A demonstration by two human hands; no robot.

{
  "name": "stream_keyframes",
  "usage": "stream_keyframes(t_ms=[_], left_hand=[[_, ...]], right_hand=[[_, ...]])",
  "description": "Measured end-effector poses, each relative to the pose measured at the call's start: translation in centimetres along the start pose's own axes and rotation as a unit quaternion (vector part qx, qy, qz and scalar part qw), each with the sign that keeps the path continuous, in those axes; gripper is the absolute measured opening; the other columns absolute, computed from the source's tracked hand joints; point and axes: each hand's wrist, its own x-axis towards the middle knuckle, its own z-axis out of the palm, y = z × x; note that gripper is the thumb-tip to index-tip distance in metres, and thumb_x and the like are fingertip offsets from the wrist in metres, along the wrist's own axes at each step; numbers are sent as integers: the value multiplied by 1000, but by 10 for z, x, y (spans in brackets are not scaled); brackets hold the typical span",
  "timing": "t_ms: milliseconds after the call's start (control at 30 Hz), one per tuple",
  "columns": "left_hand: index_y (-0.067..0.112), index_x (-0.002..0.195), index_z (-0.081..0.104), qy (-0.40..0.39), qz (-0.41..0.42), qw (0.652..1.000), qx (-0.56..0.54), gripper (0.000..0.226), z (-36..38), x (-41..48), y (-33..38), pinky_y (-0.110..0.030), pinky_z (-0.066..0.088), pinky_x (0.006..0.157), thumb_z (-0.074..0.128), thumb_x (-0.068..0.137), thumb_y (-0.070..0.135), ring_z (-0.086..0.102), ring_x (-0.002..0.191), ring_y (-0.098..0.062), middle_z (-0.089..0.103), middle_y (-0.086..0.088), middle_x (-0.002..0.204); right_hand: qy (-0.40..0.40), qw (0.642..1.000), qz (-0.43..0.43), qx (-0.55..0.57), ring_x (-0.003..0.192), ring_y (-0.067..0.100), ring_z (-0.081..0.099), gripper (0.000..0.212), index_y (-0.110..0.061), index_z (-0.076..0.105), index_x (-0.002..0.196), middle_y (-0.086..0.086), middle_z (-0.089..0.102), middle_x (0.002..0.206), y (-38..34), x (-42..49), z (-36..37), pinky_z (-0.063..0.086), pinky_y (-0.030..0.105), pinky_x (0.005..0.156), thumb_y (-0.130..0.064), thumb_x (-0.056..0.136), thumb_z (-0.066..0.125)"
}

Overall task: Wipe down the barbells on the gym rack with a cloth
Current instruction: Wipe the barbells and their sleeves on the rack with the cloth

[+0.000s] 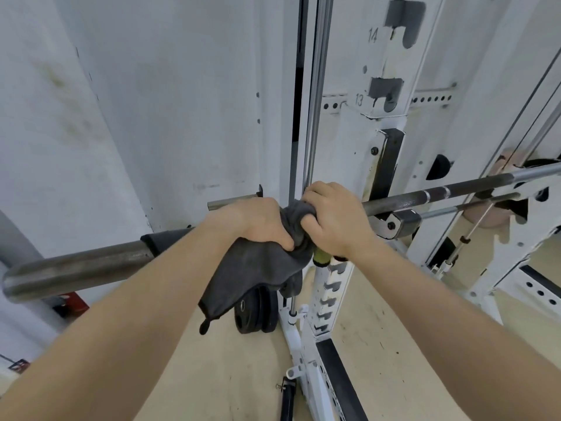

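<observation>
Head view, both hands [299, 221] gripping cloth [258, 268] around barbell [425, 197]

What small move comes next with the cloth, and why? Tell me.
Probably slide the cloth rightward along the barbell. Both the left hand and right hand clamp it bunched on the bar beside the white rack post, and the long dark shaft to the right lies bare.
</observation>
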Motion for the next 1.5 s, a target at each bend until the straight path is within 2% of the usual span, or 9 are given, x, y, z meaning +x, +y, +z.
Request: stream_keyframes(t_ms=[167,367,567,733,800,867,967,1167,1500], left_hand=[[20,86,49,339,14,896,285,28,48,-17,6,-30,42,52,55,82,46,53,57,-19,61,5,72],[19,77,63,6,-12,1000,21,34,-1,-3,6,-31,51,64,75,67,50,63,70,-18,65,0,72],[19,92,54,360,9,886,293,29,52,-19,8,-31,41,52,54,86,48,54,57,-19,61,4,71],[19,86,64,49,-15,998,48,39,3,-8,6,-30,51,62,73,68,53,63,70,-18,68,-1,77],[20,84,62,105,-13,991,87,33,11,-11,6,-30,49,59,68,72,51,62,66,-18,66,0,74],[19,84,57,303,11,926,226,25,39,-15,1,-31,45,52,57,81,44,58,58,-20,62,2,70],[16,88,54,431,51,861,266,22,63,-22,-7,-31,39,48,58,88,38,60,57,-22,61,0,71],[25,86,46,374,-4,906,201,64,45,-76,-65,-30,34,53,38,74,87,51,61,-14,51,10,69],[32,83,58,285,-118,947,86,57,17,-191,-206,-31,40,58,55,60,84,57,69,-12,61,11,72]], right_hand=[[-177,982,11,59,68,24,56,50,-13,62,70,7,62,72,10,32,-16,49,43,64,-53,68,31],[-35,998,-48,19,70,22,52,42,-14,63,76,1,58,77,9,8,-4,42,36,61,-44,78,35],[-153,987,-27,45,66,26,53,37,-17,53,65,2,55,66,13,31,-12,39,36,56,-48,72,33],[-47,997,-66,7,70,23,50,44,-12,63,77,3,57,78,8,7,-3,41,36,61,-44,78,32],[-131,991,-13,24,71,28,56,57,-8,61,73,9,59,73,7,26,-11,46,41,63,-52,73,25],[-220,973,35,56,75,31,59,68,-4,63,75,14,63,76,7,44,-15,47,44,69,-59,67,25],[-236,971,16,37,83,28,60,72,-13,70,87,9,68,88,4,45,-14,49,42,74,-61,67,21],[-110,986,-85,-90,69,29,55,46,-20,47,83,-2,48,70,-54,26,-1,35,36,63,-47,79,10],[-47,992,-120,-3,61,24,53,41,-19,53,85,-3,57,70,-235,57,58,41,34,55,-44,85,20]])
